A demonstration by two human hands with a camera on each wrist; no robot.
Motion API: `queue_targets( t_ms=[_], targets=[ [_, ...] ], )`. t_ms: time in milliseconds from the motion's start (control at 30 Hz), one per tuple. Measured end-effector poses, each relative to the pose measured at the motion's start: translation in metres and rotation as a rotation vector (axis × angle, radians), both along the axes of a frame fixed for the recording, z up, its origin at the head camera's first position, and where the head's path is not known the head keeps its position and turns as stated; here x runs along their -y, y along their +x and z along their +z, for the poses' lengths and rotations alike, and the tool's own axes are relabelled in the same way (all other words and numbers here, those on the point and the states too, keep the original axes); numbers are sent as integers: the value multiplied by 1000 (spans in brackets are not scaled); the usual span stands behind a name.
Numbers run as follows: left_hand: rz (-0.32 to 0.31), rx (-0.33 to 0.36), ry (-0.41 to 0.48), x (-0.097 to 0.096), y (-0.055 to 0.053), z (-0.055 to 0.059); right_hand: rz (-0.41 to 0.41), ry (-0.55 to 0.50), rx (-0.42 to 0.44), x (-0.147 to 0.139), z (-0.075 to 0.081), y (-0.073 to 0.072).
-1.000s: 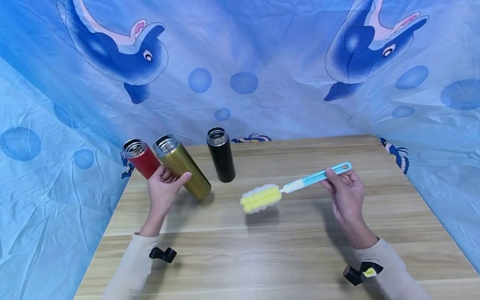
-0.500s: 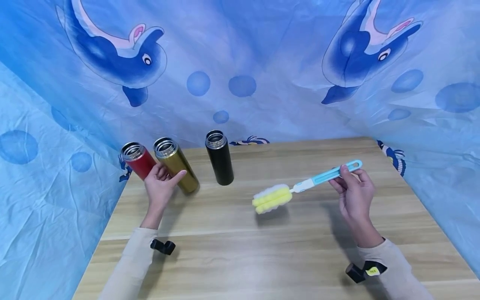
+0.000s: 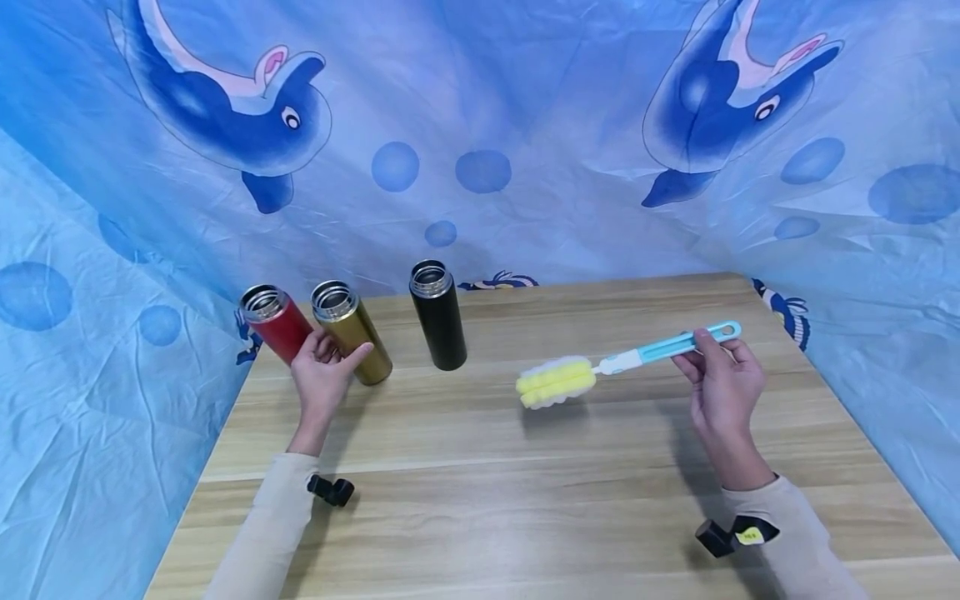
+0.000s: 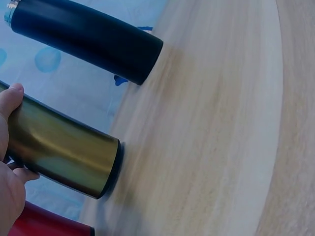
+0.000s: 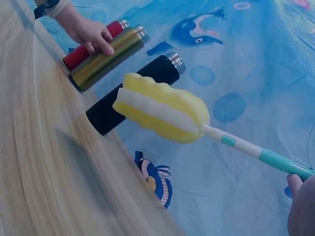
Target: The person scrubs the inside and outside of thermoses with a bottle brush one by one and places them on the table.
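A bottle brush [image 3: 622, 361] hovers over the right middle of the table [image 3: 480, 483], its shadow on the wood below. It has a plump yellow-and-white sponge head [image 3: 555, 383], a white neck and a turquoise handle [image 3: 663, 347] with a hole at the end; the head points left, a little lower than the handle. Beyond it, toward the far left corner, a gold bottle [image 3: 352, 329] stands roughly upright, with a red bottle [image 3: 283, 329] just beside it, nearer the left edge; whether those two touch is hard to tell. A black bottle [image 3: 438, 325] stands apart to their right, near the far edge. All three show bare steel mouths.

A wide stretch of wood runs from the near part of the table up to the brush, and more lies between the black bottle and the far right corner. Blue dolphin-print cloth [image 3: 540, 217] rises behind the far edge.

The right hand [image 3: 726, 387] pinches the handle near its end, thumb on top and fingers curled beneath. Farther left, the left hand [image 3: 318, 379] reaches forward and grips the gold bottle, thumb on one side and fingers around the other.
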State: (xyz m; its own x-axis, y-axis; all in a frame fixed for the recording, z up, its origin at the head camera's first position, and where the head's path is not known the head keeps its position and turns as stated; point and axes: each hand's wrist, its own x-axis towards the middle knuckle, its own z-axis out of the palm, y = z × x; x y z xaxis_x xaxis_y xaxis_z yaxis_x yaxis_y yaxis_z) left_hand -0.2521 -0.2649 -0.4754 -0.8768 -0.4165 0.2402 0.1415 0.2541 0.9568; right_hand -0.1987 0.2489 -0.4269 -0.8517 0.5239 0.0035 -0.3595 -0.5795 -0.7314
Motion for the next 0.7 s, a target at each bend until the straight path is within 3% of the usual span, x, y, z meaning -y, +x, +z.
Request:
queue_targets(
  t_ms=[267, 500, 700],
  targets=[
    [23, -14, -44, 5, -2, -6, -15, -16, 8, -1, -2, 0],
    [-9, 13, -63, 7, -1, -4, -21, -31, -7, 0, -2, 0],
    [-41, 81, -78, 3, 12, -6, -34, -52, -17, -1, -4, 0]
  ],
)
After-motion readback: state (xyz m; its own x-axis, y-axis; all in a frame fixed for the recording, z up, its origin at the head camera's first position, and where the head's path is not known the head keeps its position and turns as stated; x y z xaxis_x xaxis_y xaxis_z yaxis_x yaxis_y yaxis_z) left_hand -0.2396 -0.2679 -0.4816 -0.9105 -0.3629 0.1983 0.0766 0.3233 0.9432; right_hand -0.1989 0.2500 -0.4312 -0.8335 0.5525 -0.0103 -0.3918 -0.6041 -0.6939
